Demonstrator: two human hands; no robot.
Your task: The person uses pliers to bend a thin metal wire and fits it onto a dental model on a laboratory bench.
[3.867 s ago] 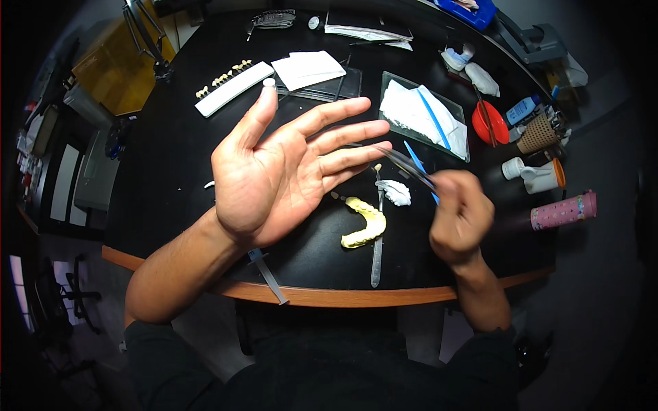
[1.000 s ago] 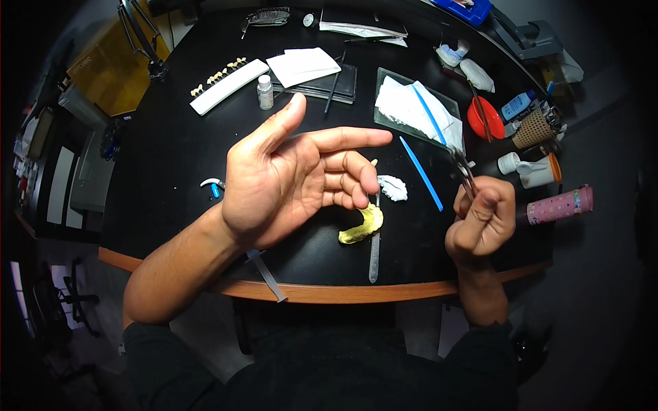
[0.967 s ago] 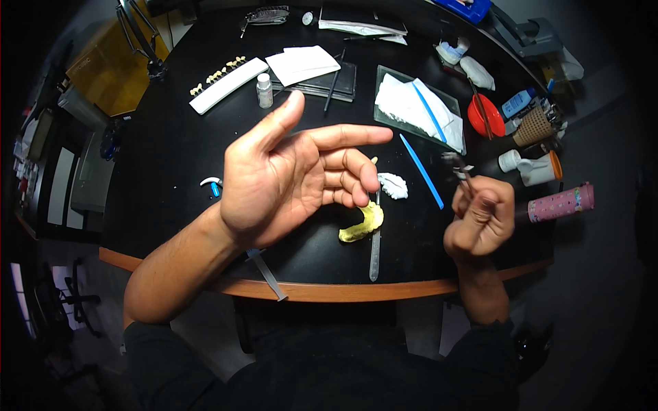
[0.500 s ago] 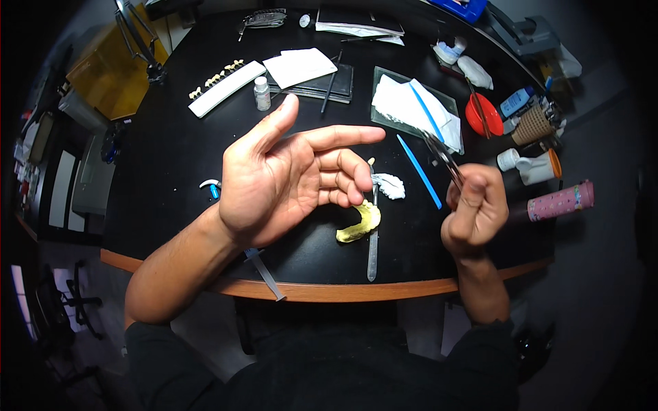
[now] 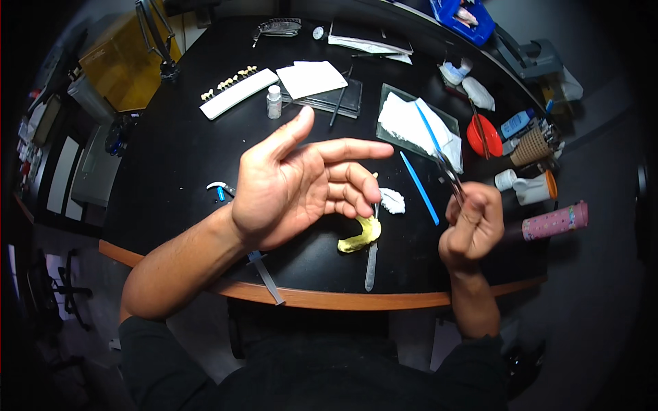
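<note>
My left hand (image 5: 295,178) hovers palm up, empty, with thumb raised, index finger stretched and the other fingers loosely bent. To its right, my right hand (image 5: 469,219) grips a slim metal tweezers-like instrument (image 5: 449,171), points upward. Below my left fingertips lie a yellow horseshoe dental cast (image 5: 351,244), a metal spatula (image 5: 371,270) and a crumpled white lump (image 5: 392,201). A blue plastic stick (image 5: 419,188) lies between the hands. A syringe (image 5: 267,281) lies under my left wrist. A small curved tool with blue part (image 5: 221,192) is left of my hand.
On the black desk (image 5: 157,205) are a white shade-guide bar (image 5: 229,99), small bottle (image 5: 273,103), papers (image 5: 312,79), glass slab (image 5: 391,137) with white sheets, red bowl (image 5: 480,127), cups and containers (image 5: 538,186) and a pink flask (image 5: 555,221). A lamp arm (image 5: 157,41) stands back left.
Since the earliest frame, my left middle, ring and little fingers have bent inward. My right hand is further right, its instrument more upright. In the last half second, the view has shifted slightly.
</note>
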